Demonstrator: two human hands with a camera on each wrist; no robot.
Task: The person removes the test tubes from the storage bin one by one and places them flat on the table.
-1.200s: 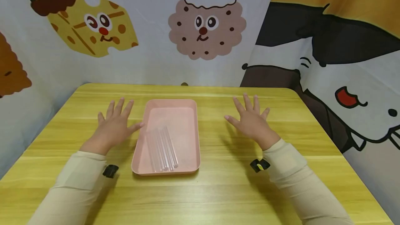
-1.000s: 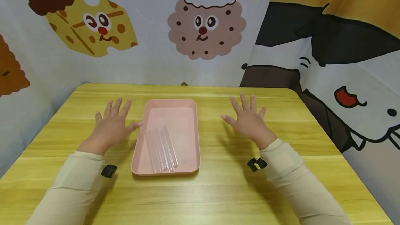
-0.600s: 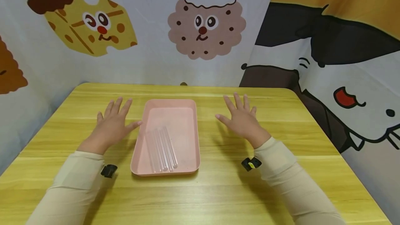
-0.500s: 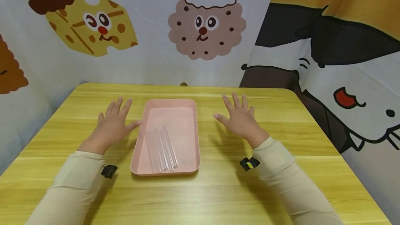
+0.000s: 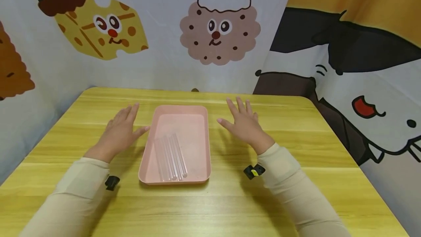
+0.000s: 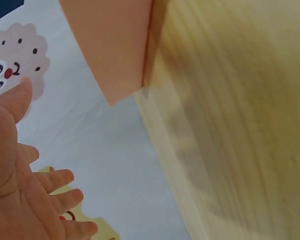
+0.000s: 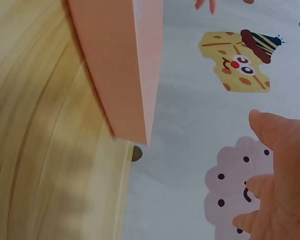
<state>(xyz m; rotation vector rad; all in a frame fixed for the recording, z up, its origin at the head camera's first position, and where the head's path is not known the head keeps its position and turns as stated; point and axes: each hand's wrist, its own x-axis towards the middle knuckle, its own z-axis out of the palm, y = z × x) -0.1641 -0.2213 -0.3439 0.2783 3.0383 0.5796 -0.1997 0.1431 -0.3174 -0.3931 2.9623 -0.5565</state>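
Note:
A shallow pink tray (image 5: pixel 197 145) lies on the table, left of its middle. Several clear tubes (image 5: pixel 172 158), side by side and slightly slanted, rest in the tray's near left part. My left hand (image 5: pixel 118 134) hovers just left of the tray, fingers straight and thumb pointing at the left rim. On the other side, my right hand (image 5: pixel 245 125) is held off the right rim with its fingers spread. Neither hand holds anything. The left wrist view shows the left palm (image 6: pixel 15 190) apart from the tray's side (image 6: pixel 112 45); the right wrist view shows the right fingers (image 7: pixel 255 190) likewise apart.
The table (image 5: pixel 230 207) has a light wood-grain top with rounded far corners. Behind it hangs a white curtain (image 5: pixel 158 72) printed with cartoon figures. A small black device (image 5: pixel 254 171) is worn at the right wrist, and another black device (image 5: pixel 112 183) at the left.
My right hand has moved left, closer to the tray. The left hand has turned a little, its fingers drawing closer together. Tray and tubes have stayed put, while the head view has shifted slightly.

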